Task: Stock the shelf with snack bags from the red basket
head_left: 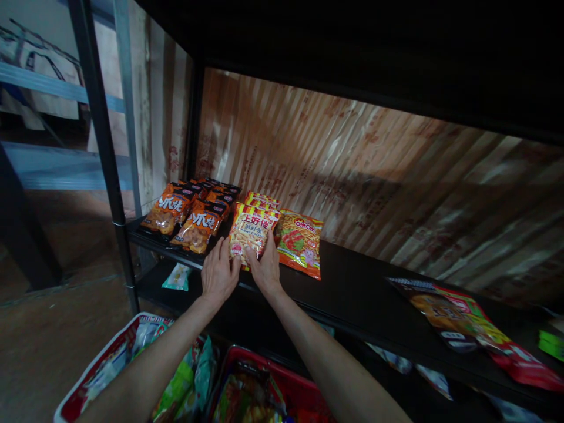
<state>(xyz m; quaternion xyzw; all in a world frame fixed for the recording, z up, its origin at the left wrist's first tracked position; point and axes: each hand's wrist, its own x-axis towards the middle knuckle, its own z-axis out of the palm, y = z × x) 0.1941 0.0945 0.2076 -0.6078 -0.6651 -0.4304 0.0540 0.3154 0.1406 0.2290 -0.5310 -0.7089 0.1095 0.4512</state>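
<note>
Both my hands rest on the bottom edge of a yellow and red snack bag (253, 228) lying on the black shelf (352, 288). My left hand (219, 273) lies flat with fingers stretched over the bag's lower left corner. My right hand (264, 267) grips the bag's lower right edge with fingers pressed on it. More yellow bags are stacked behind it. An orange and red snack bag (300, 242) lies just to the right. Orange-brown snack bags (189, 214) sit in rows to the left.
Two baskets full of snack packets sit below me, a white-rimmed one (110, 364) and a red one (264, 388). Large red packets (467, 329) lie at the shelf's right end. A pale green packet (177, 277) lies on the lower shelf. A metal upright (106, 153) stands at left.
</note>
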